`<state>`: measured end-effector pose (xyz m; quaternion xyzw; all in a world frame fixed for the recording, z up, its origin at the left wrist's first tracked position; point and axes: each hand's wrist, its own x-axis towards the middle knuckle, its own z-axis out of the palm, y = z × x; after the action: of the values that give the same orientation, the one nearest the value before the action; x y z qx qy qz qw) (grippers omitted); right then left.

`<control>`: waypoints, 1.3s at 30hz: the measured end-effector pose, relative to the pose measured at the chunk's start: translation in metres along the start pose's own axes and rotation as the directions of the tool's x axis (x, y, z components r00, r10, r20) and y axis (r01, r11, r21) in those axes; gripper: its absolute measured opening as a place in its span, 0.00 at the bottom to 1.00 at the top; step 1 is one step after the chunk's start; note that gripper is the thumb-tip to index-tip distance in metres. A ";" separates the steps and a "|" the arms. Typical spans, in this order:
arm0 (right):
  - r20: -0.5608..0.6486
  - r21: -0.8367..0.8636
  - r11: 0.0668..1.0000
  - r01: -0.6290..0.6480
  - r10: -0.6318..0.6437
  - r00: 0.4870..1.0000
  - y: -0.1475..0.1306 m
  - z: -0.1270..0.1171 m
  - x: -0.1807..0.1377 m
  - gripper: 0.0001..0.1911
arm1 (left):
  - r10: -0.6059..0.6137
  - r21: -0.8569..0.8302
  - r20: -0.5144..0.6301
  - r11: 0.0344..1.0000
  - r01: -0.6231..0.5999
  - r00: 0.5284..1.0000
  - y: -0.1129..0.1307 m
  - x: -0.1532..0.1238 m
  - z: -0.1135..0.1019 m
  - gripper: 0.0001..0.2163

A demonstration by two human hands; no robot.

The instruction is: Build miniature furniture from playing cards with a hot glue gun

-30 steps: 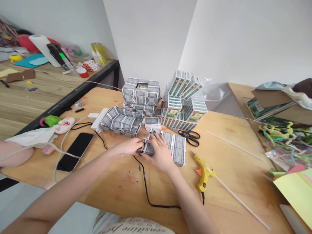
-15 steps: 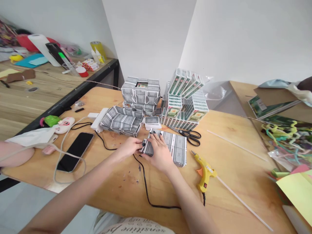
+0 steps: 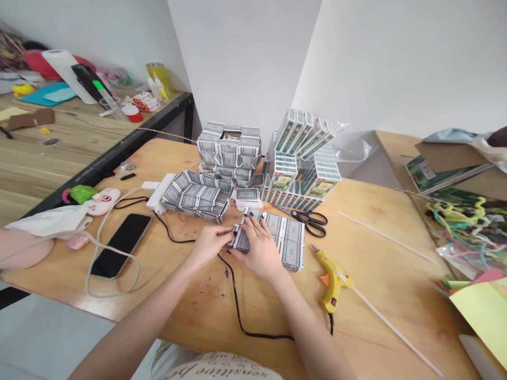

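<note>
A flat panel of grey-patterned playing cards [image 3: 292, 240] lies on the wooden table in front of me. My left hand [image 3: 212, 241] is closed in a pinch at its left edge, where a folded card end shows between the fingers. Across the panel's left half my right hand [image 3: 259, 248] lies flat, fingers stretched forward, pressing on the cards. Behind the panel is a small stack of cards [image 3: 248, 196]. An open tray made of the same cards [image 3: 198, 196] stands to the left, and a card-covered box [image 3: 229, 150] rises behind it.
Green-white card boxes [image 3: 285, 169] are piled at the back. Black scissors [image 3: 312, 221] and a yellow glue gun [image 3: 335, 282] lie right of the panel. A black cord [image 3: 237, 311] runs near my hands. Left are a phone [image 3: 122, 245] and a white power strip [image 3: 160, 192].
My left forearm has shifted a little to the right, the hand still pinching the panel's left edge. My right hand stays in place on the cards.
</note>
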<state>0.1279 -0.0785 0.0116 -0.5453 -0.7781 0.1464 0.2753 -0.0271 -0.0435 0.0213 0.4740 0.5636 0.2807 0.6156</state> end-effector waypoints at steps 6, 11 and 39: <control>0.005 0.012 1.000 -0.010 0.010 1.000 0.001 0.001 0.000 0.28 | 0.109 0.269 -0.017 0.958 -0.100 0.994 0.001 0.001 0.001 0.15; 0.008 -0.001 1.000 -0.012 0.012 1.000 0.001 0.002 0.000 0.31 | 0.168 0.448 -0.009 0.882 -0.147 0.986 0.008 0.000 0.003 0.13; 0.025 0.022 1.000 -0.021 0.020 0.999 0.000 -0.003 0.001 0.28 | 0.219 0.878 0.092 0.442 -0.183 0.971 0.030 -0.008 0.008 0.13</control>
<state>0.1295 -0.0775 0.0139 -0.5483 -0.7741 0.1645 0.2702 -0.0153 -0.0405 0.0507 0.7812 0.5775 0.0291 0.2354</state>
